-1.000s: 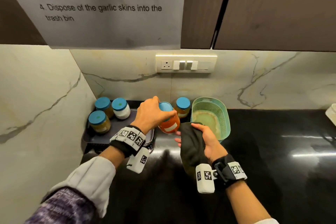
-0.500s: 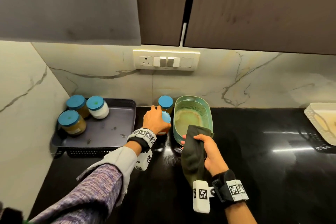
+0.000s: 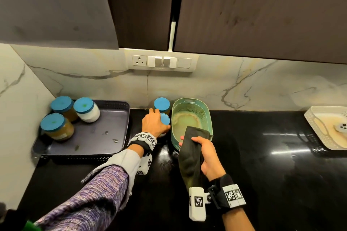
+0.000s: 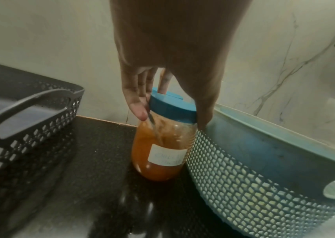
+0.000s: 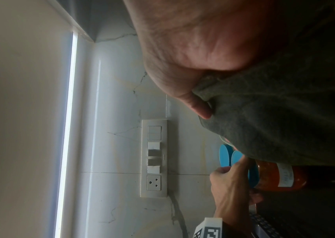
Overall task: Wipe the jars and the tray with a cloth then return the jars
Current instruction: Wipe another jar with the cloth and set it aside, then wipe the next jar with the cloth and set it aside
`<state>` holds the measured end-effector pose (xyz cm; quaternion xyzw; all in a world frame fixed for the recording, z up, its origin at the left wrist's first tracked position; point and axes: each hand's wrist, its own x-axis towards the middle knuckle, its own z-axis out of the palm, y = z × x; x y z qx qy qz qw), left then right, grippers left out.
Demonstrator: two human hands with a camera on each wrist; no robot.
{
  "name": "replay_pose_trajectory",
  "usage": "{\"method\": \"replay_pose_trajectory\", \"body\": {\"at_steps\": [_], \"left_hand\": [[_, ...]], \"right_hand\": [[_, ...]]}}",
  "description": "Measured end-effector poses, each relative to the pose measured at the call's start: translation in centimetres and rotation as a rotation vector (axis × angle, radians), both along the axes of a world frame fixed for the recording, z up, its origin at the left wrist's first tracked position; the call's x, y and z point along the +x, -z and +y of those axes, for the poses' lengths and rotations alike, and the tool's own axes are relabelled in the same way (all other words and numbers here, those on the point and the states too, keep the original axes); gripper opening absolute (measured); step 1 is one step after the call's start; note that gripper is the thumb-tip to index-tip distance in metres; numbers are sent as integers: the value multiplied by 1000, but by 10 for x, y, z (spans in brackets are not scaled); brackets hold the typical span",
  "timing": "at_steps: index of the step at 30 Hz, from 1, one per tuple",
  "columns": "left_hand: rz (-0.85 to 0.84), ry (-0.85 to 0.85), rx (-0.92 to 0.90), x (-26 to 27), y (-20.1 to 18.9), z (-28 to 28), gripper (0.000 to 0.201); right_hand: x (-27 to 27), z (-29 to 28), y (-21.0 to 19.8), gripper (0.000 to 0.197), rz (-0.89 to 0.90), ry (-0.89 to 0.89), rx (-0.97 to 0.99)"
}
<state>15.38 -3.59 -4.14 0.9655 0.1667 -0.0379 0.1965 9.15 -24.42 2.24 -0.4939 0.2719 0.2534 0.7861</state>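
Observation:
An orange jar with a blue lid [image 4: 162,145] stands on the black counter between the grey tray [image 4: 30,112] and the green basket [image 4: 264,161]. My left hand [image 4: 171,116] grips its lid from above, fingers on one side and thumb on the other. In the head view the left hand [image 3: 155,124] covers most of that jar [image 3: 165,119]. A second blue-lidded jar [image 3: 161,104] stands behind it by the wall. Three more jars [image 3: 56,127] sit at the left end of the tray [image 3: 105,137]. My right hand [image 3: 189,139] holds a dark cloth [image 3: 189,159] near the basket's front rim.
The green perforated basket [image 3: 191,103] is just right of the jars. A white tray [image 3: 319,133] lies at the far right of the counter. Small scraps [image 3: 106,133] lie on the grey tray's floor. Wall cabinets hang overhead, with a switch plate [image 3: 161,61] on the marble backsplash.
The left hand carried the orange jar from beside the cloth, where it was held tilted in the air, down onto the counter next to the basket. The right hand keeps the cloth.

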Motion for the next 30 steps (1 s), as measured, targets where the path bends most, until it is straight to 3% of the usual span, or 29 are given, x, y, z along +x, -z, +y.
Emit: {"method": "replay_pose_trajectory", "body": {"at_steps": [4,6,8,10,13,17,20,25,30], "left_hand": [[32,22,2,-8,-6,7,107],[-3,12,-28,-18,-11,16,102],[-98,-1,-86,-32,-12,28,78],[-230,-61,-142,-52,-9,43,43],[-314,-152,-183,-86,-2,68,36],[-251,-227,-224,-130,6,115,15],[-263,-362,-197,-157,9,164,39],[-289,-548,-68,-170,6,247,59],[-196,-577,-45,-159,10,306,80]], "right_hand": [[6,9,-2,29,-18,-24,-36],[8,19,1,28,-5,-32,-58],[10,32,4,30,3,-39,-82],[11,47,7,33,0,-55,-124],[10,73,5,30,-36,-72,-190],[5,117,3,29,-78,-123,-192],[-9,157,0,28,-85,-186,-175],[-33,204,-1,28,-108,-246,-190],[-51,219,-4,22,-107,-222,-200]]}}
